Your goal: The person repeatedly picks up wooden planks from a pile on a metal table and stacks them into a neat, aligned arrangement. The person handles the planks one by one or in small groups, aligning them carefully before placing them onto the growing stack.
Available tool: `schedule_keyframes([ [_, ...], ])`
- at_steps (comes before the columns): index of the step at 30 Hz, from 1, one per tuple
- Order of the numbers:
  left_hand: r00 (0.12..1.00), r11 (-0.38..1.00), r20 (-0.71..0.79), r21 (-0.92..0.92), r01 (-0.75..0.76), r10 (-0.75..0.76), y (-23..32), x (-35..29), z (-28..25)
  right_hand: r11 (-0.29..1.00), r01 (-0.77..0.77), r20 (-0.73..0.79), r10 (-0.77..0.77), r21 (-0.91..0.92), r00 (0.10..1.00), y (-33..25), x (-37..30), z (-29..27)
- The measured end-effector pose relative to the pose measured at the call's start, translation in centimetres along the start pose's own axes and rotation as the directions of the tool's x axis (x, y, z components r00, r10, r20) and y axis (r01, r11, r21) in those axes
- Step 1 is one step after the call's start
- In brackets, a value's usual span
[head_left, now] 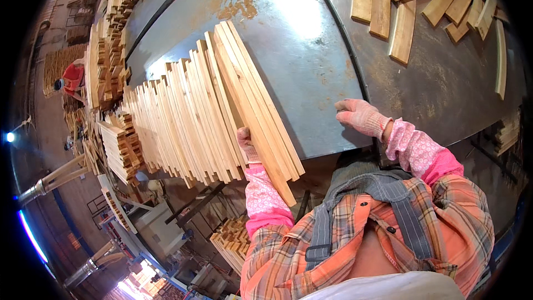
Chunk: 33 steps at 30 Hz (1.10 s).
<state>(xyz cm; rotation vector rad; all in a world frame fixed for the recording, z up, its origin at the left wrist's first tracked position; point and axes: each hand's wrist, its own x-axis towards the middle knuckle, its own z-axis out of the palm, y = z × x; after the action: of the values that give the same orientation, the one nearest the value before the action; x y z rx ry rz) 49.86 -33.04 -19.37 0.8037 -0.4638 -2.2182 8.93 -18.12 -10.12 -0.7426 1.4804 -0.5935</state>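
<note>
My left hand (246,143), in a pinkish glove, is closed at the side of a small bunch of pale wooden strips (261,111). These strips lean against one another, and their near ends jut past the table edge; part of the hand is hidden by them. Left of that hand stands a long row of similar wooden strips (177,122), packed side by side on the metal table (311,94). Over the table's right part, my right hand (360,115), gloved too, is empty, its fingers loosely bent and a little apart.
Loose curved wooden pieces (413,14) lie scattered on the dark tabletop (438,83) at the far right. Stacked wood (108,61) lines the left side. A person in a red top (73,78) is beyond it. More wood (232,241) is stacked below the table edge.
</note>
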Motion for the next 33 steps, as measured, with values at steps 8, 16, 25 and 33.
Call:
schedule_keyframes([
  [8, 0.837, -0.239, -0.098, 0.935, 0.263, 0.538, 3.8, 4.6, 11.3, 0.939, -0.044, -0.084, 0.016, -0.342, 0.996, 0.1, -1.0, -3.8],
  [16, 0.765, -0.556, -0.24, 0.563, 0.612, 0.598, 3.3, 9.8, 20.2, 0.981, 0.05, -0.418, -0.126, -0.189, 0.9, 0.6, -0.4, -16.4],
  [25, 0.823, -0.607, 0.447, 0.778, -0.164, 0.35, -13.7, 31.6, 40.3, 0.881, -0.318, -0.849, 0.443, 0.351, 0.29, -8.8, 7.6, -41.3],
  [33, 0.961, -0.674, 0.19, 0.739, -0.005, 0.2, -24.9, 29.8, 48.4, 0.833, -0.36, -0.776, 0.535, 0.419, 0.334, -7.5, 5.9, -43.6],
])
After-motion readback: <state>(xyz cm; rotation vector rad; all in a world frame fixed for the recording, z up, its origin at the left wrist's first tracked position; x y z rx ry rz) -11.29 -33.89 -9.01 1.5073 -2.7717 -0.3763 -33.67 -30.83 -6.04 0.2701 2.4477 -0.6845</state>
